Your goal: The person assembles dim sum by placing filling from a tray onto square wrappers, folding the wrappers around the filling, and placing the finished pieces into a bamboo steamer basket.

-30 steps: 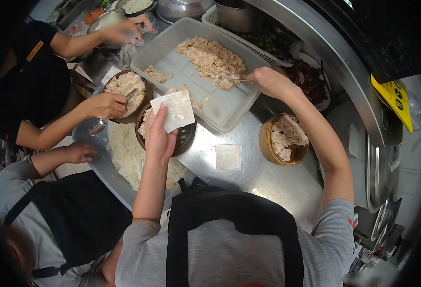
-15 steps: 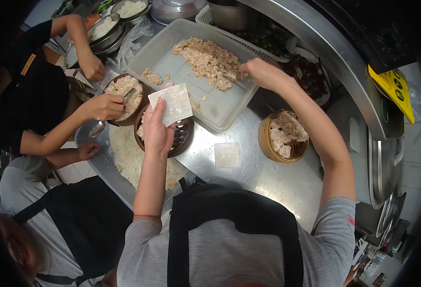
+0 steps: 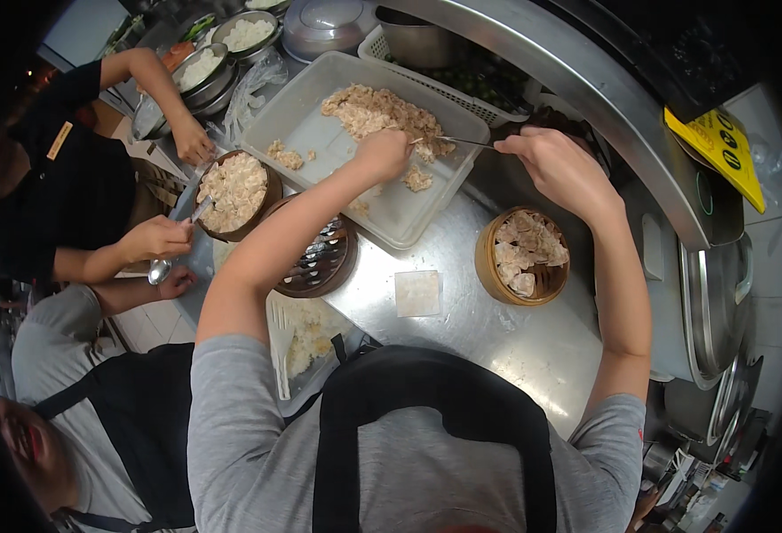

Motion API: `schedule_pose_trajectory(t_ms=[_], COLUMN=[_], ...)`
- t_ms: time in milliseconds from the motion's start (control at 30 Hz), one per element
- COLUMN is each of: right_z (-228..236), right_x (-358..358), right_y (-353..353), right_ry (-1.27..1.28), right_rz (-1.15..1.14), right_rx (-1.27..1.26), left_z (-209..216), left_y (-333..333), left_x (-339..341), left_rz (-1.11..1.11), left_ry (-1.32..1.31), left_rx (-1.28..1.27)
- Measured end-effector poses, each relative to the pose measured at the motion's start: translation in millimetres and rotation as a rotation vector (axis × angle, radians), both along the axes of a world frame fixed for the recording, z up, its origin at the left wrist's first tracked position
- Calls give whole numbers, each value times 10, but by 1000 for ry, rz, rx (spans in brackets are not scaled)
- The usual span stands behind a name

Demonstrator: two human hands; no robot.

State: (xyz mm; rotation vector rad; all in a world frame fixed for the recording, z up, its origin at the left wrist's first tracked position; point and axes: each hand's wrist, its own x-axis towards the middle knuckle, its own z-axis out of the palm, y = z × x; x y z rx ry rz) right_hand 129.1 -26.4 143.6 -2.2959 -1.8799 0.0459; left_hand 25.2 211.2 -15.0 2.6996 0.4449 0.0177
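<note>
My left hand (image 3: 384, 156) is closed above the translucent plastic tub (image 3: 403, 233), fingertips toward the meat filling (image 3: 375, 107). A pale edge of dumpling wrapper (image 3: 418, 139) shows at those fingers; the rest is hidden. Out past the tub's right rim, my right hand (image 3: 558, 165) pinches the handle of a thin metal utensil (image 3: 467, 141). The utensil's tip meets the wrapper by my left fingers; its head is not clear. On the steel table (image 3: 462, 346) lies one square dumpling wrapper (image 3: 418, 293). A bamboo steamer (image 3: 490, 269) with several dumplings (image 3: 527, 248) stands to the right.
A dark round steamer (image 3: 353, 258) with a slotted base sits beneath my left forearm. At left, a co-worker's hand (image 3: 157, 240) holds a metal spreader over a filling-heaped steamer (image 3: 277, 188). A curved steel edge (image 3: 577, 67) arches overhead. A perforated basket (image 3: 451, 88) stands behind the tub.
My left hand has swung forward and right over the tub, and the wrapper turned mostly out of sight. My right hand has lifted back rightward from the filling with the utensil.
</note>
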Motion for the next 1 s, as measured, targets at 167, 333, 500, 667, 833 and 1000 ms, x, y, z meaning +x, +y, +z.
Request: schedule_pose_trajectory(t_ms=[167,333,500,667,833,1000], right_z=[112,53,-17,-87,-122,-182], right_x=[-148,-133,-114,-82,-92,-64], right_y=[-460,-789,-886,-964,-976,-991], right_ry=[40,75,159,177,166,206], right_rz=[-169,-224,-249,-242,-237,-243], right_rx=[3,52,115,148,169,174], left_z=[-252,-241,-339,-275,-193,-308], left_y=[-52,-28,-29,-62,-213,-174], left_x=[275,312,297,246,196,174], left_rz=[-108,-167,-265,-213,-173,-261], left_ry=[221,81,18,58,163,83], left_rx=[-64,-73,-18,22,-133,-128])
